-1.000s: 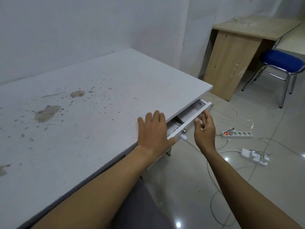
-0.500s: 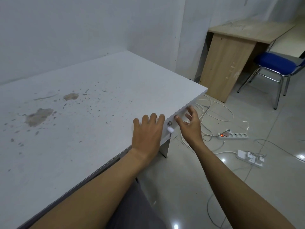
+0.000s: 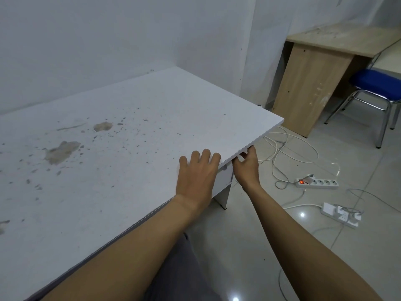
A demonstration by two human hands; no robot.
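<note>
Brown stains (image 3: 61,152) are seen on the left part of the large white rectangular table (image 3: 130,101), whose top is speckled with small dark spots. Near the table's front edge the left hand (image 3: 196,177) is laid flat on the top, its fingers straight and close together, with nothing held. Just below and to the right of it, the white flat drawer front (image 3: 223,181) is set flush under the tabletop, and a small round white knob (image 3: 224,167) is seen on it. The right hand (image 3: 247,168) is placed just beside the drawer front, its fingertips tucked up against the underside of the table's edge; whether anything is pinched cannot be told, since the fingertips are partly hidden. Further right, loose white cables (image 3: 280,153) are spread over the pale tiled floor (image 3: 260,246), beside a long white power strip with a lit red switch (image 3: 318,183) and a second white socket block (image 3: 340,216). A light wooden desk (image 3: 308,83) and a blue padded chair with metal legs (image 3: 377,83) are seen by the wall.
</note>
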